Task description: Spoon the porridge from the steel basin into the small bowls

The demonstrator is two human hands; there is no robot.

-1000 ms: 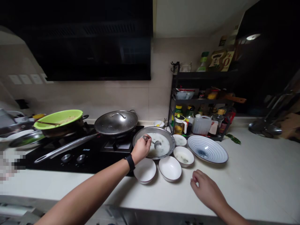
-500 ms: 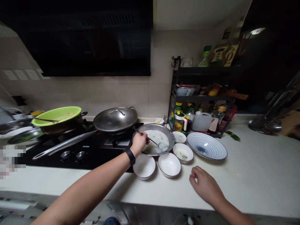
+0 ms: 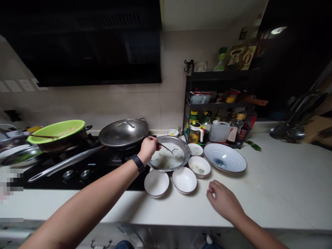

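My left hand (image 3: 148, 148), with a black band at the wrist, grips the handle of a small metal ladle (image 3: 176, 152). The ladle's bowl hangs over the right side of a round metal basin (image 3: 186, 148) that holds whitish liquid. Several small white bowls stand around the basin's near side: one (image 3: 156, 183) at the left, one (image 3: 184, 180) in the middle, one (image 3: 199, 166) to the right and one (image 3: 195, 149) behind it. My right hand (image 3: 223, 201) rests on the white counter (image 3: 280, 193) with its fingers loosely curled, holding nothing.
A blue-striped plate (image 3: 225, 158) lies right of the bowls. A lidded wok (image 3: 123, 132) with a long handle sits on the black hob (image 3: 77, 169), and a green bowl (image 3: 57, 130) stands on a pan at the left. A black rack (image 3: 218, 110) of bottles stands against the wall.
My left hand has lifted the ladle out of the basin's liquid and carried it toward the basin's right rim. My right hand has stayed on the counter.
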